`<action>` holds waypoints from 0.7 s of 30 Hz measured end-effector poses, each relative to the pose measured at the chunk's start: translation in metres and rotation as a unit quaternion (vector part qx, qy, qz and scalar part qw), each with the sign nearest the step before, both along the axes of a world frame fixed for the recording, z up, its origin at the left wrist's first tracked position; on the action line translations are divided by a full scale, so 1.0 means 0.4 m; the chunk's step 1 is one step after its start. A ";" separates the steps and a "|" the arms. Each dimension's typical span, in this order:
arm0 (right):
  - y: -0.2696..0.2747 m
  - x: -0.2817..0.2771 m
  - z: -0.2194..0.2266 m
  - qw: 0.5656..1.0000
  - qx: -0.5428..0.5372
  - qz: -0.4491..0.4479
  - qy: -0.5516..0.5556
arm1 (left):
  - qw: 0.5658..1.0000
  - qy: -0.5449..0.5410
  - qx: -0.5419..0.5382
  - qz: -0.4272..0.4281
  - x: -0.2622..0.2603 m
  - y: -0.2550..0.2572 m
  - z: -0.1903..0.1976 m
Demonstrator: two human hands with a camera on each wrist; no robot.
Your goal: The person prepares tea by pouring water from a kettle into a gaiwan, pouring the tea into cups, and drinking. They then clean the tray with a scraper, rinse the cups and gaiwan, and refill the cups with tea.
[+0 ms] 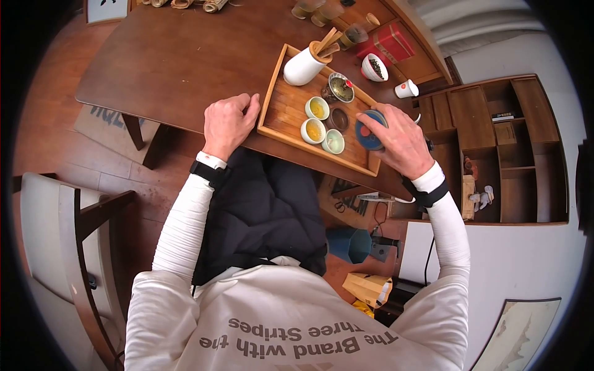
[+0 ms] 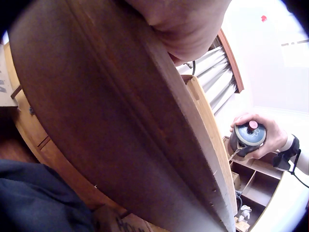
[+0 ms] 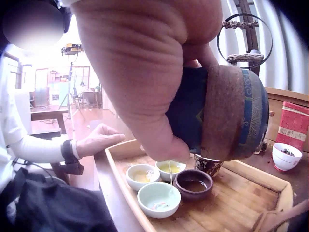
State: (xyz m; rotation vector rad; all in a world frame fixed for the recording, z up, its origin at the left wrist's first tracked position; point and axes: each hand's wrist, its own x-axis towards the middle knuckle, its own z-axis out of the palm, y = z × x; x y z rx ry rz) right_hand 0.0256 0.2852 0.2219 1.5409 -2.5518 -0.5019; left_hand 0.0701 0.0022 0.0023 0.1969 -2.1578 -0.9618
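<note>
My right hand (image 1: 402, 139) grips a blue teapot (image 3: 224, 113) with a brown band and tilts it. From it a thin stream falls into a pale green cup (image 3: 159, 200) on the wooden tray (image 1: 272, 86). Two small cups of yellow tea, a nearer cup (image 1: 313, 131) and a farther cup (image 1: 317, 109), stand beside it, along with a dark brown cup (image 3: 194, 184) of dark liquid. The teapot's lid with its red knob shows in the left wrist view. At the table edge left of the tray, my left hand (image 1: 228, 127) rests with fingers loosely curled, holding nothing.
On the tray are a white jar (image 1: 303, 68) of wooden tea tools and a patterned bowl (image 1: 341, 88) with a red knob. Beyond it stand a bowl of dark leaves (image 1: 374, 67), a red box (image 1: 387, 43) and a paper cup (image 1: 406, 89).
</note>
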 end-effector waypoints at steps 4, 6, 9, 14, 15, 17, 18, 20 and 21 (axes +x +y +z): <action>0.003 0.000 0.018 1.000 0.005 0.005 0.005 | 1.000 -0.005 0.002 0.000 0.001 0.000 0.002; 0.008 0.005 0.028 1.000 0.007 -0.003 0.010 | 1.000 0.002 0.002 0.002 0.002 0.001 0.002; 0.010 0.009 0.039 1.000 0.000 -0.007 0.010 | 1.000 -0.001 0.005 0.001 0.002 0.001 0.004; 0.011 0.003 0.044 1.000 0.007 -0.006 0.014 | 1.000 0.001 0.000 0.001 0.001 -0.001 0.001; 0.012 0.003 0.044 1.000 0.008 -0.002 0.017 | 1.000 0.005 -0.004 0.003 0.000 0.000 0.001; 0.011 0.006 0.046 1.000 0.013 -0.005 0.015 | 1.000 0.004 -0.002 0.001 0.000 0.000 0.000; 0.010 0.006 0.046 1.000 0.017 -0.008 0.015 | 1.000 0.004 -0.001 0.000 0.000 0.000 0.000; 0.006 0.007 0.048 1.000 0.022 -0.005 0.015 | 1.000 0.004 -0.002 0.002 -0.001 0.000 0.000; 0.005 0.008 0.049 1.000 0.026 -0.003 0.016 | 1.000 0.003 -0.003 0.003 -0.001 0.001 0.000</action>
